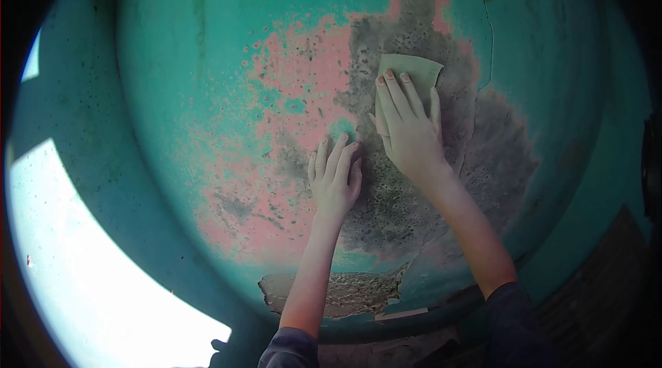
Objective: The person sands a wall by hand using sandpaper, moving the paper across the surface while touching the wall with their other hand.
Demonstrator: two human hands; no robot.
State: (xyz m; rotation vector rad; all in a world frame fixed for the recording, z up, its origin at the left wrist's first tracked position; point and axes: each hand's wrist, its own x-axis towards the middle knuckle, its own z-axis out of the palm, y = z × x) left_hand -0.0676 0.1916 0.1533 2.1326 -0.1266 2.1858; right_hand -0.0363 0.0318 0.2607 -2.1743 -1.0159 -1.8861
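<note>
Pale dust covers both of my hands. My right hand (411, 130) presses a sheet of sandpaper (419, 66) flat against the wall (207, 57), with the fingers over its middle and the thumb along one edge. The sheet's upper part sticks out past the fingertips, and its working face is hidden. Lower and to the left, my left hand (335, 176) rests its fingertips on the wall, fingers slightly spread, holding nothing. Around the hands, a pink patch (303, 57) and rough, pitted grey plaster (393, 189) show through the green paint.
A thin crack (488, 23) runs down the upper right of the wall. Below my forearms, a broken hollow (362, 292) exposes coarse brown material. Bright light (89, 251) falls across the left side. A dark, slatted-looking surface (593, 292) lies at the lower right.
</note>
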